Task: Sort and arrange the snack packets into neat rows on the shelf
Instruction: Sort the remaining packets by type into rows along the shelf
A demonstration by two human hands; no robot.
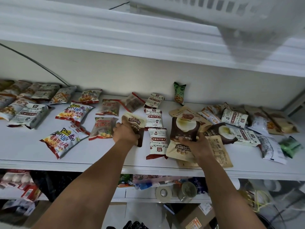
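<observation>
The left hand [126, 133] curls round a brown-and-cream foil snack pouch [134, 123]. Its long axis runs toward the back edge of the white shelf [24, 146], between red-trimmed clear packets [104, 128] and white packets [154, 119]. The right hand [196, 144] grips a brown white-circled pouch [184, 128] near the front edge.

Left hand [126, 133] grips a brown pouch [134, 123]; right hand [197, 144] clutches a second pouch [184, 129], packets [155, 119] strewn across the shelf [24, 146].

The white basket [247, 22] overhead is blurred, and the leftmost packets [6, 103] run off-frame.
</observation>
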